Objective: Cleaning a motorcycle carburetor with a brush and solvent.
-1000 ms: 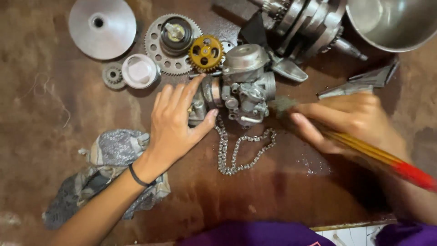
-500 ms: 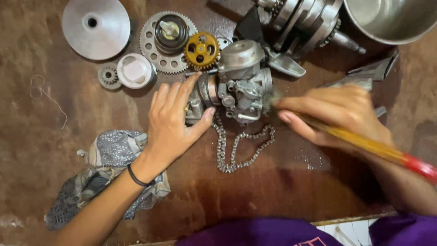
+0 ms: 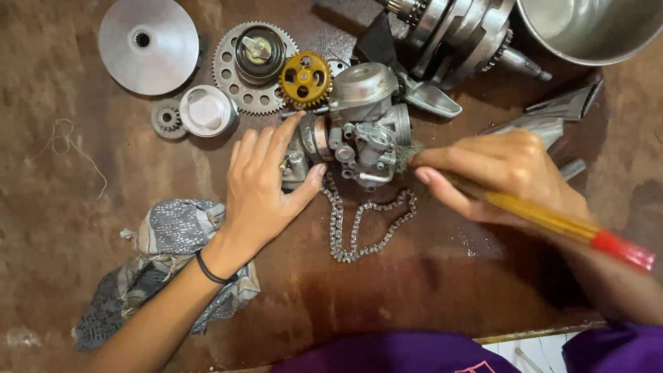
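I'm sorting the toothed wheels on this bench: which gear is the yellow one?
The small yellow gear, just above the left hand's fingertips. The large gear beside it and the tiny gear farther left are plain grey metal.

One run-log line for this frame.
left hand: steadies carburetor | right hand: brush bristles at carburetor | nearby: chain, rag

Bare brown tabletop (image 3: 55, 228) lies open at the left edge and below the chain (image 3: 359, 228); the rag (image 3: 166, 242) takes the lower left; above the carburetor (image 3: 362, 128) the way is crowded — toothed gear (image 3: 231, 86), yellow sprocket (image 3: 305, 78), piston (image 3: 207, 110), crankshaft (image 3: 456, 31); the steel bowl (image 3: 587, 27) blocks the upper right corner.
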